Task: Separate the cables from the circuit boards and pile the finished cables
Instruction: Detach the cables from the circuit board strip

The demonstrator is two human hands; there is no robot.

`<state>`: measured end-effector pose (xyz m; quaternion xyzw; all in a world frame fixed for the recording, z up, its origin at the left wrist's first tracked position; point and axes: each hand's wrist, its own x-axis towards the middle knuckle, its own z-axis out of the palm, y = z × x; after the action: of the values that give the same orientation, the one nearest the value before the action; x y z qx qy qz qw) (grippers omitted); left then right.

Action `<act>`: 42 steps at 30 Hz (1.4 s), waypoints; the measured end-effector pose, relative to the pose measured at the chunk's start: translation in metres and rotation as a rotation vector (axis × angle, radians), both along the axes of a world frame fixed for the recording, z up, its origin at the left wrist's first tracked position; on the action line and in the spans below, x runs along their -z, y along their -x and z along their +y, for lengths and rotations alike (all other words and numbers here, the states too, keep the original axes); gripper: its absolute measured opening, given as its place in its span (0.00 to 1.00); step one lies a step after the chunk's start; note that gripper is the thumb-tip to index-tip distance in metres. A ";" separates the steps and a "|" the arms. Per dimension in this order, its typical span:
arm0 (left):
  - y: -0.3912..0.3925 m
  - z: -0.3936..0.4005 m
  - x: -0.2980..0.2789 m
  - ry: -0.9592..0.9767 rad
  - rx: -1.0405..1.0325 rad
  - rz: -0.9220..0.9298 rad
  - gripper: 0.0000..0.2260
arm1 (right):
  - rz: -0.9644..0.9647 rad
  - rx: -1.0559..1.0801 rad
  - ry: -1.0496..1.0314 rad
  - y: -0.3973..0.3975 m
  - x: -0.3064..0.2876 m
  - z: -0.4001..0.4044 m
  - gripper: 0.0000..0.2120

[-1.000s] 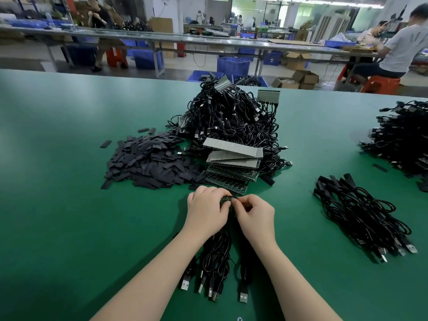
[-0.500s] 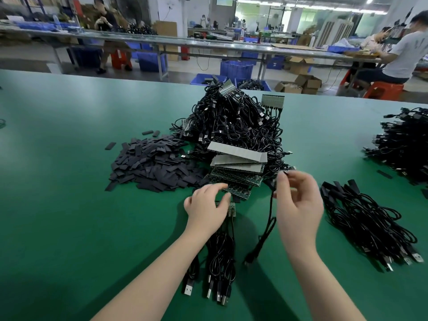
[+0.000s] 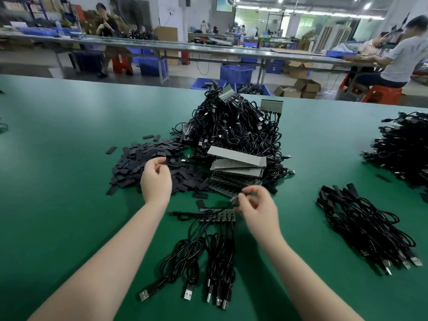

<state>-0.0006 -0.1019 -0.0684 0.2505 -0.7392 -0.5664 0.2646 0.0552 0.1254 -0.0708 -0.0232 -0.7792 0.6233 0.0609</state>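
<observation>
1. Circuit board (image 3: 217, 215) lies flat on the green bench (image 3: 58, 181), just in front of the person, between the two forearms. Several black cables (image 3: 215, 258) are attached along its near edge and trail toward the camera, USB plugs (image 3: 188, 294) at the loose ends.
2. Right hand (image 3: 257, 209) sits at the board's right end, fingers curled, thumb and fingertips pinching something small and dark. Blurred; I cannot tell whether it is a cable end or a connector.
3. Left hand (image 3: 155, 179) is raised above the pile of flat black strips (image 3: 148, 163), apart from the board. Fingers loosely curled, thumb near forefinger; nothing visibly held.
4. Finished cables (image 3: 366, 225) lie in a loose bundle well to the right. Stripped boards (image 3: 236, 167) are stacked just behind the working board, against the big tangled heap (image 3: 231, 128) of unprocessed cable.
5. Handling, as a judgement: cables look light, limp and prone to tangle, so they will drag neighbours if lifted mid-length. Better to take each at the stiff end by the board and pull along its own line.
6. The board looks thin, rigid and light; it would likely slide or lift on a pull, so the free hand should press it down by its bare edge.
7. Risk: bending board pins or jerking a solder joint crooked.
</observation>
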 end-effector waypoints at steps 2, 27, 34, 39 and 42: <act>0.006 -0.009 0.006 0.272 0.067 -0.133 0.13 | 0.053 -0.020 -0.181 -0.004 0.022 0.006 0.07; 0.037 -0.010 0.015 1.549 0.441 -0.487 0.16 | 0.136 -0.060 -0.345 -0.001 0.048 0.010 0.08; 0.035 -0.007 0.008 1.548 0.400 -0.494 0.18 | 0.139 -0.063 -0.323 0.000 0.050 0.010 0.08; 0.029 -0.010 0.007 1.581 0.317 -0.405 0.13 | 0.132 -0.067 -0.318 0.000 0.049 0.011 0.08; 0.028 -0.014 0.010 1.323 0.273 -0.236 0.14 | 0.132 -0.068 -0.321 -0.001 0.048 0.011 0.08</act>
<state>-0.0282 -0.1160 -0.0784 0.0009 -0.9785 0.0073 0.2061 0.0558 0.1361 -0.1192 0.0542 -0.8635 0.4926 0.0939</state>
